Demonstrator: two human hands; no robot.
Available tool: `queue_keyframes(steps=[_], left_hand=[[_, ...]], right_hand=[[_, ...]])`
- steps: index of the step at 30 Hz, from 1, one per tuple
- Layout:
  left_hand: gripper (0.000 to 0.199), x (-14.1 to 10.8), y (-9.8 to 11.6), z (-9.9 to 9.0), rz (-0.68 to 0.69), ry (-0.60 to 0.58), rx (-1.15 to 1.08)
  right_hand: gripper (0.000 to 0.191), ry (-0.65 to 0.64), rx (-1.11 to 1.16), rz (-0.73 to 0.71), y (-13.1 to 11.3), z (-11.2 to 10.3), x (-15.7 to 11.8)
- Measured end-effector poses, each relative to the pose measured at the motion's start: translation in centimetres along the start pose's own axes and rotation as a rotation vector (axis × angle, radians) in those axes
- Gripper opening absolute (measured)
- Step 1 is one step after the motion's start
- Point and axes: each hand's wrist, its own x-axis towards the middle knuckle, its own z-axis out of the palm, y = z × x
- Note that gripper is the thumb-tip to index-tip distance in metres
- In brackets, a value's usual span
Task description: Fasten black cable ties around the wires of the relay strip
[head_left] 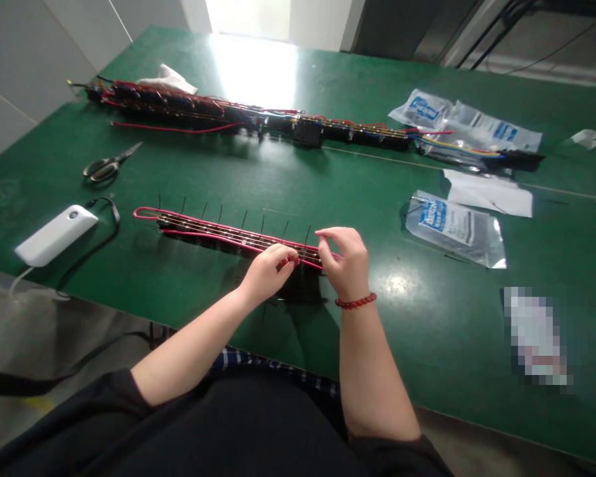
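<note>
Black clothing (258, 424) lies nearest the camera, with bare forearms reaching from its sleeves over the green bench (153, 281). On the bench ahead is a narrow wired strip (218, 232), edged with red cable that loops round at its left end; thin black ties (244, 219) stand up along it. Both hands are at its right-hand end, so the step in hand looks like fine finger work on the last tie or the wiring beside it. Judging from this, the next move calls for a light, exact pinch by one hand while the other steadies the strip.

The left hand (268, 270) comes in low and slanting, palm down, fingers curled in towards the thumb at the strip's near edge; whether they are clamped on anything, I cannot tell. The right hand (350, 262) rises from an almost upright forearm, wrist bent inward above a red bead bracelet (356, 302). Its thumb and forefinger come close together just beside the last tie, but I cannot tell whether they grip it. Beyond the strip, a longer wired assembly (273, 122) lies across the bench, with scissors (104, 171) nearer on the left
</note>
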Motion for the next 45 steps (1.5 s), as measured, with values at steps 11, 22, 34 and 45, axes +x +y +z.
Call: queue_keyframes(steps=[11,22,34,45], left_hand=[[0.014,-0.7,-0.2,0.9,0.097,0.000,0.070],[0.017,-0.1,-1.4,-1.0,0.369,-0.132,0.301],[0.022,2.4,-2.8,-1.4,0.242,-0.104,0.452],[0.014,2.3,-3.0,-0.7,0.240,0.005,0.496]], right_hand=[[0.043,-0.133,0.725,1.002,-1.3,2.2,-5.6],[0.025,-0.177,0.900,1.108,-1.5,3.4,-5.1],[0.022,-0.250,0.830,1.059,-0.6,3.8,-5.4],[0.020,-0.220,0.692,0.954,-0.6,4.6,-6.0]])
